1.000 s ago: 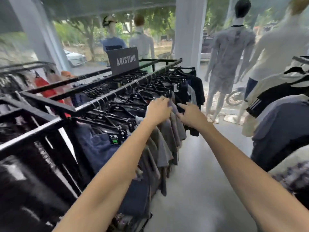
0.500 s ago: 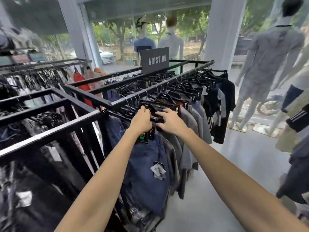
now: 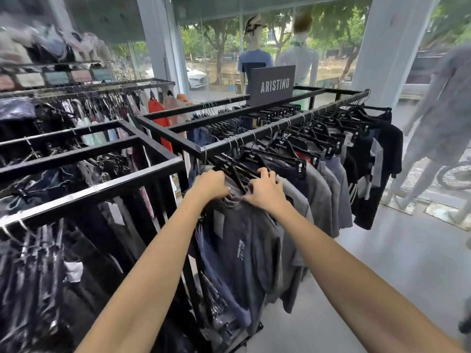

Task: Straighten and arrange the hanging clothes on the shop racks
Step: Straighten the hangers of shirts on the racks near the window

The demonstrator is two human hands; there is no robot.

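My two bare forearms reached forward from the bottom of the view. My left grip [image 3: 211,186] was clenched on the neck of a dark grey T-shirt [image 3: 247,253], with the fingers curled into the cloth just under a black hanger [image 3: 227,168]. My right grip [image 3: 266,193] grasped the same T-shirt at its other shoulder, fingers curled over the top and the thumb down at the collar. The two grips were close beside each other.

The T-shirt hung near the front end of the rail [image 3: 280,124] of the middle rack, and it had a small pale print on the chest. Behind it on the same rail hung a row of lighter grey shirts [image 3: 321,194], and at the far end some black shirts [image 3: 382,161]. To my left stood a second rack [image 3: 89,159] full of dark clothes, too blurred to tell apart.

Farther away, a dark sign [image 3: 274,84] with the word ARISTINO stood on top of the middle rack. Behind it, at the window, were a mannequin in blue [image 3: 254,62] and a mannequin in a pale shirt [image 3: 302,59]. At the right a grey mannequin [image 3: 446,110] stood near a white pillar [image 3: 382,47], beyond the grey floor [image 3: 395,263].
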